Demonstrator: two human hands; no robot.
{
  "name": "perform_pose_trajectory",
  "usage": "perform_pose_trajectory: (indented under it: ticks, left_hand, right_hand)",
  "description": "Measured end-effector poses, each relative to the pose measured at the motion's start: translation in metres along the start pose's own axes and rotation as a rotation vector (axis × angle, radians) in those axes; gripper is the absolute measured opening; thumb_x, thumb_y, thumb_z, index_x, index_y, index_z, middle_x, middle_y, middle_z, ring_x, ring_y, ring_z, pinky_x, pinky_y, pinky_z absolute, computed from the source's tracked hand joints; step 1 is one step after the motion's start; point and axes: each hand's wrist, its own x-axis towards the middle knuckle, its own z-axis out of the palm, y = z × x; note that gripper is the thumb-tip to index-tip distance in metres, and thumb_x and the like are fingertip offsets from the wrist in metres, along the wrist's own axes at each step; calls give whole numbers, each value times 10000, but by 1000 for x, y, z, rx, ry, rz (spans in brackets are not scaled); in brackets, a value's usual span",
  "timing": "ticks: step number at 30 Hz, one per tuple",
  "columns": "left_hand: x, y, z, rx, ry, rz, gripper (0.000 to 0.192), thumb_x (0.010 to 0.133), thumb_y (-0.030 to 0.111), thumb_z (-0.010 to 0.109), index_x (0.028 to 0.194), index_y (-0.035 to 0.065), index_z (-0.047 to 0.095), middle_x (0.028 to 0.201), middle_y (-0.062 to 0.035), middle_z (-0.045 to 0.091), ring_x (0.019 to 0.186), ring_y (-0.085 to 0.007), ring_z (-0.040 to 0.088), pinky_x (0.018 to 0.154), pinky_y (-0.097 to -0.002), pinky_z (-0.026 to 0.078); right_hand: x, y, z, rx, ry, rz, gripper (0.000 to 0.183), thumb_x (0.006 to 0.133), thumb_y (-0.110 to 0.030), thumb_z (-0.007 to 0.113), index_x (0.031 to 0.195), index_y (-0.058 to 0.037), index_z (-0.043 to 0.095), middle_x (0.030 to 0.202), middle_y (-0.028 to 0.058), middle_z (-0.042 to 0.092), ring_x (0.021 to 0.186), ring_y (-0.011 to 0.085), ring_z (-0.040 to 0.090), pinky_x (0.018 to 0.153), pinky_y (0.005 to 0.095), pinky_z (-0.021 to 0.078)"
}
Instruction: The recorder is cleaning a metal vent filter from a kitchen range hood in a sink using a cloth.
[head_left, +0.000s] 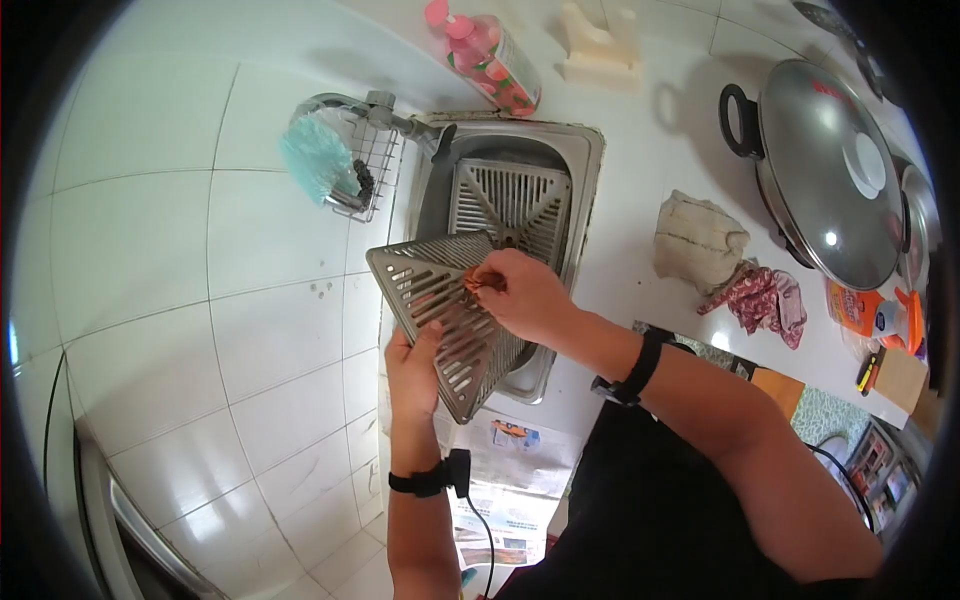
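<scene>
A slotted metal range-hood filter panel (435, 300) is tilted over the near part of the sink, gripped along its lower left edge by my left hand (415, 367). My right hand (529, 292) pinches an orange-brown scrubbing pad or cloth (472, 280) against the panel's slotted face; its exact kind is unclear. Beneath and beyond, a second slotted metal panel (517, 193) lies in the steel sink (589, 150). The held panel and my hands hide part of the sink.
A faucet (412, 127) and a wire rack (379, 161) with a teal plastic bag (319, 154) adjoin the tiled wall. Behind the sink stands a pink pump bottle (499, 64). To the right are a beige cloth (697, 240), a red patterned cloth (765, 300) and a lidded wok (821, 172).
</scene>
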Motion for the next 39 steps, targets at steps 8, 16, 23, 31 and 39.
perform_pose_trajectory:
  ticks: [8, 16, 23, 31, 39]
  left_hand:
    - [16, 4, -2, 29, -128, -36, 324, 1024, 33, 628, 1335, -50, 665, 1226, -132, 752, 1075, -223, 732, 953, -377, 597]
    - [57, 23, -8, -1, -196, -212, 313, 958, 3, 645, 1261, -56, 697, 1136, -127, 768, 966, -214, 754, 864, -368, 619]
    - [63, 31, -1, 14, -203, -224, 326, 946, 31, 654, 1250, -65, 719, 1146, -118, 772, 978, -192, 730, 888, -365, 596]
    - [63, 30, 4, 40, -245, -239, 311, 930, 25, 643, 1212, -72, 734, 1106, -92, 779, 963, -181, 724, 868, -341, 574]
    - [70, 30, 8, 140, -271, -209, 297, 905, 17, 630, 1164, -73, 746, 1092, -89, 776, 946, -174, 710, 858, -344, 565]
  right_hand:
    - [56, -45, 44, -47, 103, -377, 111, 925, -98, 725, 1034, -81, 734, 1039, 93, 712, 946, 360, 719, 789, 433, 588]
    - [87, -47, 52, -153, 131, -484, 114, 933, -33, 686, 1028, -77, 731, 1028, 114, 726, 913, 373, 728, 775, 444, 595]
    - [109, -19, 40, -233, 198, -418, 111, 924, -21, 667, 1003, -67, 730, 974, 115, 705, 928, 367, 717, 791, 454, 589]
    - [105, -24, 35, -264, 245, -463, 99, 902, -10, 692, 976, -62, 733, 1002, 118, 711, 903, 381, 714, 775, 446, 592]
    - [100, -30, 39, -236, 205, -490, 101, 908, 3, 680, 975, -59, 725, 1026, 116, 710, 889, 388, 710, 766, 463, 590]
